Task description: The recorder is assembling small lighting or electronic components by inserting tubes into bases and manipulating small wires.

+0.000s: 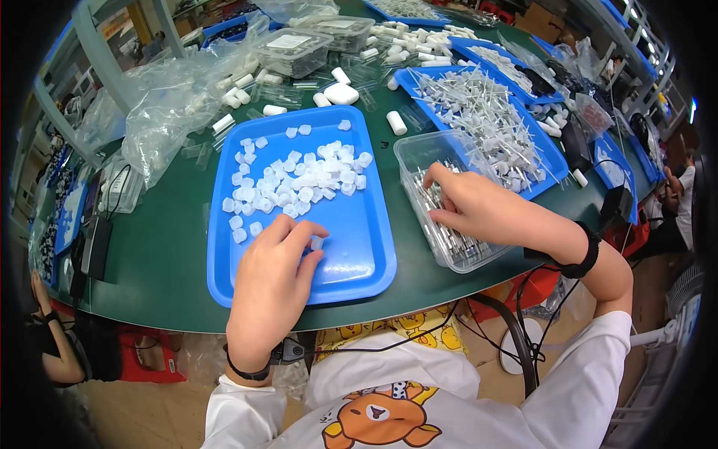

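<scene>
Above the near part of a blue tray (pixel 374 238), my left hand (pixel 271 263) reaches in with thumb and index finger brought nearly together, pinching one small translucent cap (pixel 317 243) between their tips. Many more whitish caps (pixel 299 182) lie heaped toward the tray's far half, a few strays around the pile. Just to the right, my right hand (pixel 476 202) is inside a clear plastic box (pixel 419 151), thumb and index finger parted above the thin metallic rods (pixel 458 243) in it; I cannot tell whether a fingertip touches one. Beyond the box, a second blue tray (pixel 555 162) bears a tangled mound of white-ended pins (pixel 479 112). Across the green table (pixel 161 262), white cylinders (pixel 396 123) lie loose, near lidded clear containers (pixel 293 54) and a crumpled plastic bag (pixel 164 105). A dark band (pixel 585 258) circles my right wrist.
</scene>
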The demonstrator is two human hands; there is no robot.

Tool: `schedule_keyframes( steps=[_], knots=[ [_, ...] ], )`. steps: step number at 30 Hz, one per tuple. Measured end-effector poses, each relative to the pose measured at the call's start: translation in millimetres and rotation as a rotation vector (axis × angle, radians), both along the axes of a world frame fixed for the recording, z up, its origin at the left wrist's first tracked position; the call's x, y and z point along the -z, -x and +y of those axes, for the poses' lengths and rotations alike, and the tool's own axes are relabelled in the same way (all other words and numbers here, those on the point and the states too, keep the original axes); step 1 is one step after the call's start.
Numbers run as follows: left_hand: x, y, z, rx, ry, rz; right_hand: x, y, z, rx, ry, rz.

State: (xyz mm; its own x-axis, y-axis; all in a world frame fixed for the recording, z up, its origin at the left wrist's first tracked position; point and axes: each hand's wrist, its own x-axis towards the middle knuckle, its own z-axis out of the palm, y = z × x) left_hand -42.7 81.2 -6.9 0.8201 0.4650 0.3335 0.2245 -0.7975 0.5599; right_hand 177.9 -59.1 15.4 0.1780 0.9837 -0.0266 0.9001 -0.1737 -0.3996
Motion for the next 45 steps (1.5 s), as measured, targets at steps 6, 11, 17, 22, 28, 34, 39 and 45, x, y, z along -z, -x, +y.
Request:
schedule_keyframes(
  steps=[6,11,17,22,28,34,39,45],
  knots=[
    [1,-2,0,0.001,0.047,0.004,-2,0,0,0.055,0.036,0.106],
    [0,0,3,0.016,0.071,-0.031,-17,7,-3,0.09,0.011,0.141],
    [-15,-4,-3,0.12,0.331,-0.249,-45,29,-17,0.177,-0.205,0.106],
    [-19,9,-3,0.368,0.838,-0.346,-38,64,-34,0.053,-0.54,1.015],
    [-18,4,-12,0.415,1.084,-0.441,-11,80,-39,-0.163,-0.828,1.311],
    [-11,0,-16,0.495,1.088,-0.418,-4,90,-42,-0.017,-0.762,1.409],
    [-10,-5,-32,0.458,1.263,-0.485,4,88,-39,-0.021,-0.716,1.432],
    [-7,-1,-37,0.462,1.09,-0.454,11,89,-38,-0.081,-0.745,1.418]
  ],
)
